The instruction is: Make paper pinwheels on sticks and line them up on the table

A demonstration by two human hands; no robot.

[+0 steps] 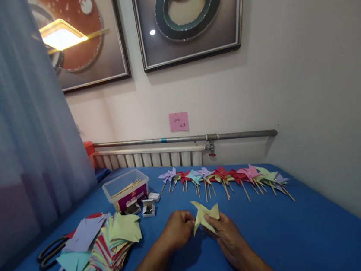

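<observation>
A pale yellow paper pinwheel [205, 218], its blades folded in, is held above the blue table. My right hand [228, 237] grips it, with the thumb pressed on its middle and the other fingers behind. Close by its left blade is my left hand [178, 229], fingers closed together in a pinch; whatever they hold is too small or hidden to make out. I see no stick on this pinwheel. To the left lies a stack of cut paper sheets [113, 245] in several colours, with a yellow sheet [124, 229] on top.
Finished pinwheels [221, 174] on sticks lie in a row along the back. A clear plastic box [126, 189] holds wooden sticks, with small white boxes [149, 208] in front. Black-handled scissors [52, 253] lie partly under lilac paper [85, 233]. A blue curtain [23, 105] hangs at left.
</observation>
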